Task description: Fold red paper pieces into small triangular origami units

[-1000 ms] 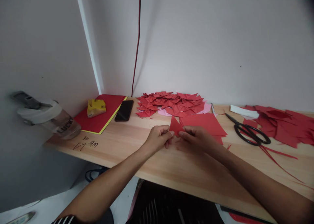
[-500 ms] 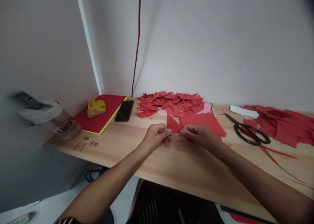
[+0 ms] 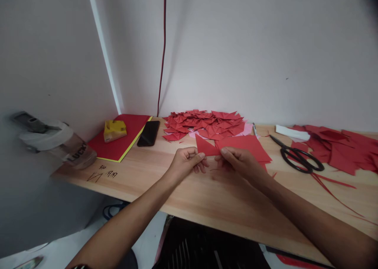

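A red paper triangle (image 3: 204, 146) is between the person's two hands, over the middle of the wooden table (image 3: 189, 198). The left hand (image 3: 190, 159) pinches its left side. The right hand (image 3: 236, 158) pinches its right corner. Flat red sheets (image 3: 245, 143) lie just behind the right hand. Folded red papers (image 3: 206, 124) make a far pile. Black scissors (image 3: 286, 146) lie right.

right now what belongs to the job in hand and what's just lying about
Likely job: red paper triangle, flat red paper stack, folded red paper heap, perhaps black-handled scissors

Likely lying about: black rectangular phone, clear plastic bottle, small yellow packet
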`<control>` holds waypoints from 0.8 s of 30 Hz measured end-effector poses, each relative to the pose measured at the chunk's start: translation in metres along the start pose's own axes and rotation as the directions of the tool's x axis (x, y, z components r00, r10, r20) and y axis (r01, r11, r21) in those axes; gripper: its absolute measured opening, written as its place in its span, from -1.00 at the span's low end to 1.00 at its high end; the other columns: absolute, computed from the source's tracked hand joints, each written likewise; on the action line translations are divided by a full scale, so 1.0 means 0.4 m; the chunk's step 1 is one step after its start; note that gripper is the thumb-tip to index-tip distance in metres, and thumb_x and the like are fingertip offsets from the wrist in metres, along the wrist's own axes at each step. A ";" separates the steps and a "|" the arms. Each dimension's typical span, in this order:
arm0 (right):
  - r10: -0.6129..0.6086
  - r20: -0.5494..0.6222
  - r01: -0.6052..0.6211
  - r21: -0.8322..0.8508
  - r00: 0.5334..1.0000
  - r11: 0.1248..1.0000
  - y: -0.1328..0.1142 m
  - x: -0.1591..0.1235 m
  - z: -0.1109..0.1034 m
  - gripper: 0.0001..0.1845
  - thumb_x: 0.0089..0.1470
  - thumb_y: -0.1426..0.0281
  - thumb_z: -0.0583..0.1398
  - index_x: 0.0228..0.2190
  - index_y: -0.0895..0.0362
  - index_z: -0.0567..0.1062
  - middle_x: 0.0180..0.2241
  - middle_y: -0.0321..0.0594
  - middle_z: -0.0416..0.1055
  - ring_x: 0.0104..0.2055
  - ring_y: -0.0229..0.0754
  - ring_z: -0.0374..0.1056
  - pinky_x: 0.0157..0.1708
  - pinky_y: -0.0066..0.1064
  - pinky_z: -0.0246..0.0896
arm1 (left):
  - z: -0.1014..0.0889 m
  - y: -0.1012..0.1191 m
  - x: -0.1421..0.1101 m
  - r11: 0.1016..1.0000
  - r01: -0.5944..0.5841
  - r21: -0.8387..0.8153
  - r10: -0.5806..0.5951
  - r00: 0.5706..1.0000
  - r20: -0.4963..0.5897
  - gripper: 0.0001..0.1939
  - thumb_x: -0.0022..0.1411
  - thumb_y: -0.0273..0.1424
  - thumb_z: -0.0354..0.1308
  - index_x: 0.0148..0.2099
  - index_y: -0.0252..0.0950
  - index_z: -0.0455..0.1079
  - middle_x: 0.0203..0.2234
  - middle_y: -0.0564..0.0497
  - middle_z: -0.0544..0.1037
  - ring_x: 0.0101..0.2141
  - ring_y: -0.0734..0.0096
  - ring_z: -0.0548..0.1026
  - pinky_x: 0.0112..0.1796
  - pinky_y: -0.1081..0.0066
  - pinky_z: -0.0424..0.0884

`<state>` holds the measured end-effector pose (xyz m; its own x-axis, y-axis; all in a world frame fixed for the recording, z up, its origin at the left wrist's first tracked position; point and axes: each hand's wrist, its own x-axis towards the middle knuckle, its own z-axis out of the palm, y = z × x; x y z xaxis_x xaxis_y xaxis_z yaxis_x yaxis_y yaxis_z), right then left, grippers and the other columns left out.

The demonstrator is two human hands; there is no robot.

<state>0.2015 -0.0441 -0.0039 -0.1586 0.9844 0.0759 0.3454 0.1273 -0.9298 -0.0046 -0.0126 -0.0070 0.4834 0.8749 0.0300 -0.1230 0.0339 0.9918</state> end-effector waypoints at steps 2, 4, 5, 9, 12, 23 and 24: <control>-0.038 -0.013 0.037 -0.061 0.999 0.997 -0.002 -0.001 -0.001 -0.49 0.20 0.00 0.06 -0.48 0.14 0.49 -0.53 -0.23 0.44 -0.53 -0.27 0.26 -0.49 -0.43 0.13 | 0.002 0.003 -0.001 0.999 0.029 -0.015 -0.028 0.999 0.016 -0.60 0.09 -0.13 0.30 -0.40 -0.45 0.43 -0.53 -0.08 0.56 -0.60 0.50 0.49 -0.58 0.55 0.29; -0.059 -0.019 0.056 -0.106 0.998 0.993 -0.003 -0.003 -0.002 -0.53 0.22 0.06 0.06 -0.51 0.13 0.48 -0.53 -0.25 0.43 -0.51 -0.27 0.26 -0.47 -0.43 0.14 | 0.002 0.001 0.000 0.997 0.058 -0.046 -0.057 0.998 0.027 -0.60 0.09 -0.13 0.31 -0.37 -0.45 0.45 -0.52 -0.09 0.57 -0.58 0.48 0.51 -0.56 0.54 0.32; -0.063 -0.022 0.060 -0.125 0.998 0.990 -0.003 -0.003 -0.002 -0.54 0.22 0.08 0.06 -0.52 0.13 0.47 -0.53 -0.25 0.43 -0.51 -0.27 0.26 -0.46 -0.43 0.15 | 0.002 -0.001 0.001 0.996 0.070 -0.062 -0.068 0.997 0.032 -0.59 0.08 -0.13 0.31 -0.35 -0.45 0.45 -0.51 -0.11 0.58 -0.57 0.47 0.52 -0.56 0.53 0.34; -0.060 -0.013 0.057 -0.164 0.998 0.985 -0.001 -0.002 -0.003 -0.55 0.21 0.11 0.06 -0.54 0.13 0.48 -0.53 -0.25 0.45 -0.48 -0.25 0.31 -0.44 -0.43 0.16 | -0.002 -0.010 0.004 0.993 0.083 -0.084 -0.080 0.996 0.046 -0.59 0.07 -0.13 0.32 -0.36 -0.45 0.43 -0.51 -0.13 0.59 -0.56 0.45 0.53 -0.55 0.53 0.34; -0.053 0.019 0.056 -0.197 0.998 0.979 0.004 0.001 -0.006 -0.55 0.22 0.10 0.06 -0.52 0.13 0.49 -0.50 -0.24 0.48 -0.45 -0.23 0.33 -0.42 -0.42 0.17 | -0.006 -0.008 0.004 0.994 0.088 -0.063 -0.085 0.995 0.052 -0.60 0.06 -0.14 0.32 -0.39 -0.44 0.41 -0.58 -0.07 0.56 -0.62 0.49 0.50 -0.58 0.55 0.30; -0.062 0.246 0.046 0.070 0.967 0.996 -0.029 -0.001 -0.022 -0.61 0.23 0.09 0.09 -0.12 0.10 0.49 -0.11 -0.15 0.48 -0.06 -0.08 0.38 -0.06 -0.27 0.26 | 0.000 -0.009 -0.003 0.983 0.092 0.160 -0.121 0.976 0.183 -0.65 0.14 -0.17 0.23 -0.41 -0.38 0.34 -0.62 -0.01 0.53 -0.66 0.52 0.46 -0.62 0.57 0.25; -0.052 0.233 0.036 0.071 0.971 0.997 -0.024 0.001 -0.020 -0.59 0.21 0.08 0.11 -0.12 0.10 0.49 -0.12 -0.15 0.48 -0.08 -0.07 0.39 -0.08 -0.27 0.28 | 0.003 -0.009 -0.005 0.980 0.090 0.179 -0.128 0.969 0.214 -0.66 0.15 -0.18 0.23 -0.42 -0.38 0.33 -0.62 -0.01 0.53 -0.65 0.52 0.46 -0.61 0.57 0.26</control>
<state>0.2054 -0.0441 0.0079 -0.3872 0.9212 0.0379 0.2725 0.1536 -0.9498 -0.0043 -0.0151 -0.0105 0.6690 0.7399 -0.0710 0.0778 0.0253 0.9967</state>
